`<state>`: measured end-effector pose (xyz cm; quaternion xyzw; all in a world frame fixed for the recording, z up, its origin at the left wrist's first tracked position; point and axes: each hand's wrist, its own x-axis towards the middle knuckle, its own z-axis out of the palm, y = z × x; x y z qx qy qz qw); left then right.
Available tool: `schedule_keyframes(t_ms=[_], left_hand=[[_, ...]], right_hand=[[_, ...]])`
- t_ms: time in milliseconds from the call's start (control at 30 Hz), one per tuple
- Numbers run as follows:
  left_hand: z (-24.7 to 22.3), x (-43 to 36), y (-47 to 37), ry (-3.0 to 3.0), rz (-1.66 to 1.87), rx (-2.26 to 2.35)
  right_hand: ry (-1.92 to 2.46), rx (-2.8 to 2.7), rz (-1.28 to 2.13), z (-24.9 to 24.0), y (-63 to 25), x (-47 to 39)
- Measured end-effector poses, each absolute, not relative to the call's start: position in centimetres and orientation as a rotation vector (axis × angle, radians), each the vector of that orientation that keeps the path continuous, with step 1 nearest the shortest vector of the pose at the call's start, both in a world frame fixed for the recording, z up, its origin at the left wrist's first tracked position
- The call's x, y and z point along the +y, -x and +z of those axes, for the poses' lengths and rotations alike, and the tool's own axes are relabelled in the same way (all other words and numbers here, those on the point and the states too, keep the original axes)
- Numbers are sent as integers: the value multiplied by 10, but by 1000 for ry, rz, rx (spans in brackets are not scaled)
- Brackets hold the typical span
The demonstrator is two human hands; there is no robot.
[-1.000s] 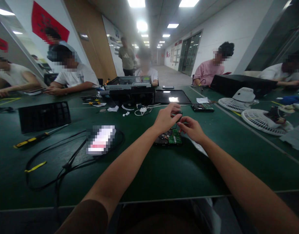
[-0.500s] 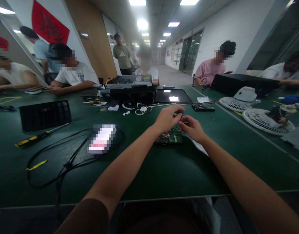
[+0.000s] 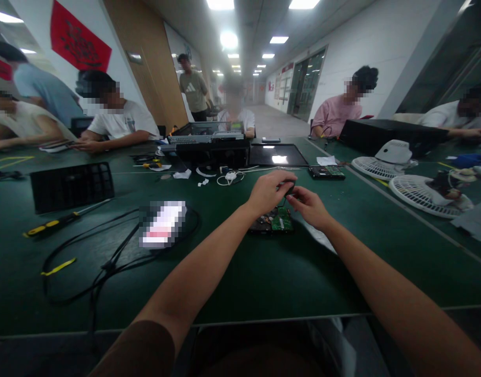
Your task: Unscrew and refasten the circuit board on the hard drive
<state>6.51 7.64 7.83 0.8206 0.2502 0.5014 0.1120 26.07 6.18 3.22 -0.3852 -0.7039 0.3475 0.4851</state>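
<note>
Green-boarded, the drive [image 3: 281,222] just below and right of the frame's centre looks stiff but fragile on top, best held by its edges, while your left hand [image 3: 267,189] curls round a dark tool [image 3: 290,188] and your right hand [image 3: 310,205] pinches nearly closed, its hold unclear
</note>
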Motion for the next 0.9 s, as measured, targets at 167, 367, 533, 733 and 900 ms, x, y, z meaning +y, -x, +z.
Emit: schedule_keyframes(t_ms=[167,367,533,733,900], left_hand=[[77,78,-65,-2496,1542,734],[73,81,-65,-2564,1671,755],[72,83,-67,-2536,1728,733],[76,79,-66,-2494,1694,754],[78,77,-66,-2468,1688,735]], right_hand=[[928,-1691,878,31,-261,63],[929,-1640,881,26,-263,67],[930,-1597,891,23,-266,71],[941,-1585,900,27,-269,69],[944,-1557,941,27,-271,70]])
